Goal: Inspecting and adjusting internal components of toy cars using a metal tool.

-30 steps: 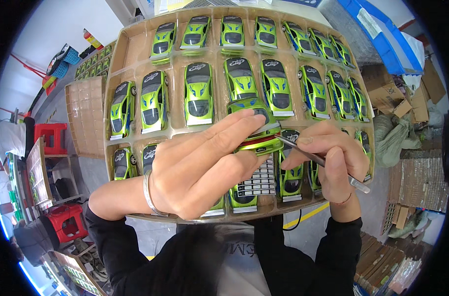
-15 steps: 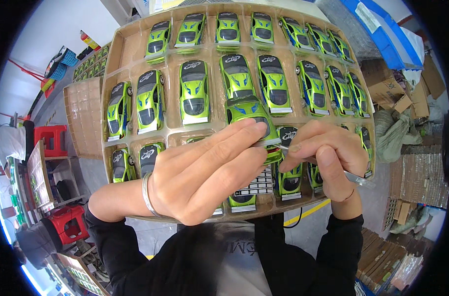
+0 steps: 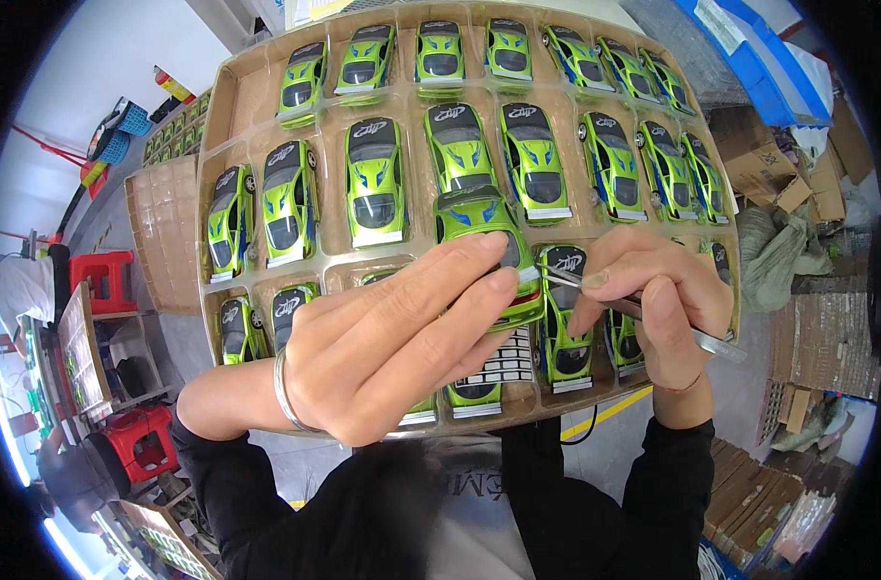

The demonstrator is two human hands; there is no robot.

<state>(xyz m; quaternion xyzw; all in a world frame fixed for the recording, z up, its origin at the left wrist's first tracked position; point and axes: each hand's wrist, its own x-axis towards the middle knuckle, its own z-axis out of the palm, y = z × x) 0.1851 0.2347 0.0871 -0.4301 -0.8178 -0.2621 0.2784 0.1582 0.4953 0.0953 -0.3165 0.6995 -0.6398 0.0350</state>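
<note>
The left hand (image 3: 382, 353) is closed around a green toy car (image 3: 484, 246), fingers laid flat along its side and roof, holding it just above the tray (image 3: 230, 126). The right hand (image 3: 658, 309) pinches metal tweezers (image 3: 644, 311) narrowly between thumb and forefinger, their tip touching the held car's rear edge. Beyond both hands, rows of matching green cars (image 3: 455, 145) sit in the tray's moulded pockets. Cardboard boxes (image 3: 764, 164) lie off to the right of the right hand, red stools (image 3: 136, 440) off to the left of the left.
</note>
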